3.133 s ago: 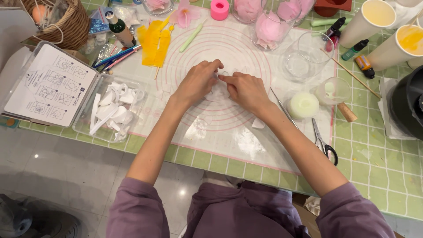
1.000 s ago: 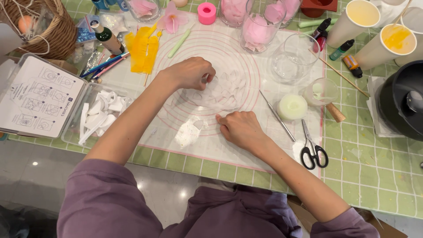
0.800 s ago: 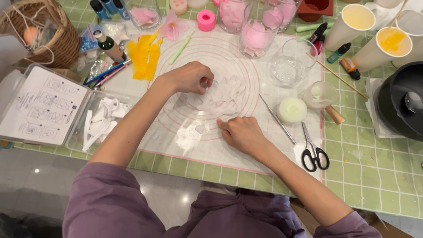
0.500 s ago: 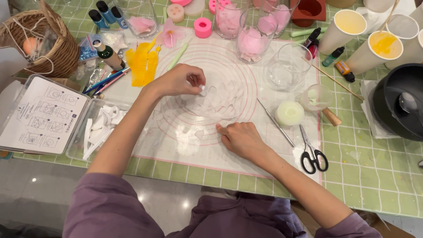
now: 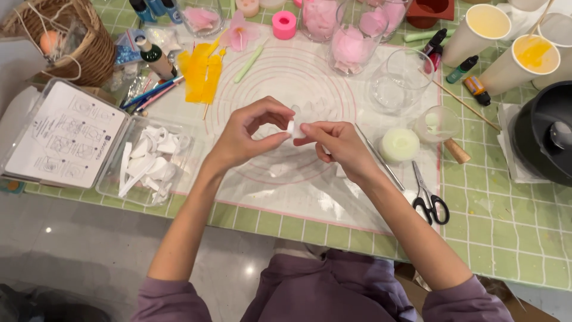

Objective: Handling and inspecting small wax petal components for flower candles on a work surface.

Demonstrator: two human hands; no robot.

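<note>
My left hand (image 5: 249,136) and my right hand (image 5: 335,143) meet above the middle of a translucent mat (image 5: 298,77) printed with pink circles. Between their fingertips they pinch one small white piece (image 5: 291,127), thumb and forefinger of each hand on it. More thin white scraps (image 5: 280,170) lie flat on the mat below the hands.
A clear box of white cutters (image 5: 152,160) and its lid sit at the left by a wicker basket (image 5: 71,42). Yellow pieces (image 5: 201,74), glass jars with pink material (image 5: 351,45), an empty glass (image 5: 405,80), a pale green candle (image 5: 399,145), scissors (image 5: 430,200), paper cups (image 5: 524,56) and a black pot (image 5: 548,134) ring the mat.
My hands were apart, the left up on the mat and the right lower down pressing a scrap. Both have come together and now share the small white piece.
</note>
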